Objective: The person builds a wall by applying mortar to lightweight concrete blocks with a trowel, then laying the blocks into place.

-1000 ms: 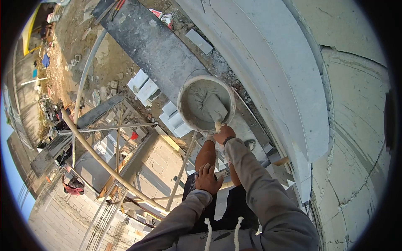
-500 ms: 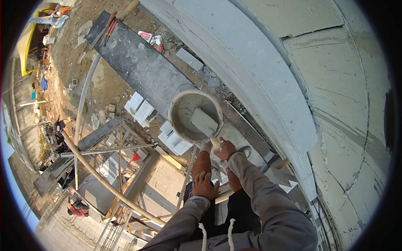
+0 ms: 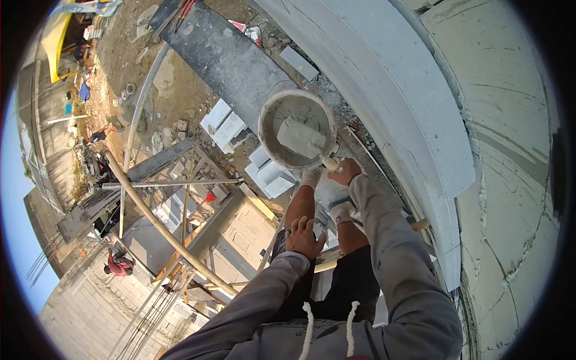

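Note:
My right hand (image 3: 344,172) is closed on the pale handle of a trowel, just outside the rim of a round bucket (image 3: 264,131). The trowel's broad blade (image 3: 302,137) lies inside, on the wet grey mortar (image 3: 300,109), and is coated with it. On my bent knee rests my left hand (image 3: 304,238), with its fingers apart and nothing held. The bucket stands at the near end of a long dark board (image 3: 231,57).
To the right runs a pale block wall (image 3: 408,78). White blocks (image 3: 225,127) lie left of the bucket. A curved wooden pole (image 3: 157,227) crosses the lower left. People work below, one in a red shirt (image 3: 122,266). Red-handled tools (image 3: 185,13) lie on the board's far end.
The view has shifted, so the bucket and board appear further right and higher. The trowel blade has turned and lies flatter across the mortar. My left hand remains on the knee.

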`<state>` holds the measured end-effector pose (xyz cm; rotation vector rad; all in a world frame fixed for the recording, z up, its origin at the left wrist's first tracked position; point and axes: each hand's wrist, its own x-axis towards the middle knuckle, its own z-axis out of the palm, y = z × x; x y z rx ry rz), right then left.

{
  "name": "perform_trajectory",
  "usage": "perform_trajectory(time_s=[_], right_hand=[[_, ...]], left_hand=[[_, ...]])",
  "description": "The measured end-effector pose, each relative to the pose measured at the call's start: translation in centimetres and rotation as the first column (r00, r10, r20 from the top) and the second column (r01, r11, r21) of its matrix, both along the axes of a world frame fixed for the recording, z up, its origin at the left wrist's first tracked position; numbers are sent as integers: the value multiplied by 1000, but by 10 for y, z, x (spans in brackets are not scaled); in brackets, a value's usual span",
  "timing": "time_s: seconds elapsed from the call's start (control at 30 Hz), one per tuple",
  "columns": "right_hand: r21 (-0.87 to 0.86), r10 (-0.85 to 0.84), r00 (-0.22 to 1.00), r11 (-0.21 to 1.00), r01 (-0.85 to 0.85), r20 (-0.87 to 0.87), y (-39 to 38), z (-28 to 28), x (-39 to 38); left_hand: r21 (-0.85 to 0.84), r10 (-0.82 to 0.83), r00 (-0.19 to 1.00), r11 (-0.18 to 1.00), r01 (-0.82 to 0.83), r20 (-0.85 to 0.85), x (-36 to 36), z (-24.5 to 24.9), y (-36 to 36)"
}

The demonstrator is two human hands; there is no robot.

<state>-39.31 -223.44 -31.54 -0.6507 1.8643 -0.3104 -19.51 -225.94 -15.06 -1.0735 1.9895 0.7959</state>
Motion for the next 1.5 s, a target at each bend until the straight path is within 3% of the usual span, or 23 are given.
perform_trajectory(time_s=[0.13,0.2,0.3,0.4,0.43,0.5,0.53,0.6,0.63,0.7,0.73,0.8,0.83,0.87,0.93,1.07,1.17,1.33,1.5], right_hand=[[-75,1,1000,997,0,21,23,20,-2],[-157,-74,992,984,89,102,49,10,8],[-189,-201,979,960,206,44,90,20,25],[-165,-271,948,940,297,166,136,83,18],[-267,-356,925,886,378,129,160,86,28],[-64,-467,882,880,471,66,210,96,51],[-69,-500,865,862,502,46,227,123,43],[248,-596,757,802,544,268,257,200,32],[244,-640,727,767,593,249,284,190,49],[-92,-762,643,647,757,-72,333,158,105],[-97,-806,586,592,800,-88,342,160,116],[-5,-985,169,169,986,37,352,165,133],[-90,-994,-46,-55,994,101,352,149,147],[-94,-987,-113,-124,988,113,349,148,154],[-27,-789,-530,-565,825,311,342,153,144],[-160,-591,-738,-804,573,327,344,126,112],[-192,-339,-855,-939,284,393,363,116,71],[-202,-141,-770,-979,16,622,412,97,22],[-137,-22,-564,-977,-164,826,443,89,-6]], left_hand=[[-33,-21,998,999,19,-57,-4,4,3],[-39,-46,995,998,42,-92,-13,9,-1],[-92,-123,986,989,114,-109,-34,18,-1],[-139,-209,966,972,188,-149,-44,13,3],[-142,-260,953,960,240,-154,-48,11,5],[-152,-351,923,932,329,-159,-54,8,6],[-154,-385,906,920,360,-179,-63,9,8],[-74,-439,883,899,432,-167,-79,9,14],[-88,-486,848,874,478,-213,-85,4,18],[-76,-609,765,790,608,-210,-99,2,32],[-67,-677,712,731,679,-187,-106,1,39],[-56,-774,596,619,784,-212,-108,-6,47],[-48,-827,548,556,830,-126,-111,-2,49],[-39,-867,497,498,866,-32,-112,2,50],[-46,-917,398,397,917,25,-105,3,41],[-55,-959,196,189,980,205,-95,23,41],[-5,-977,96,96,995,190,-84,12,35],[-7,-983,-44,-46,999,179,-80,0,40],[-9,-976,-69,-72,997,208,-79,-1,49]])
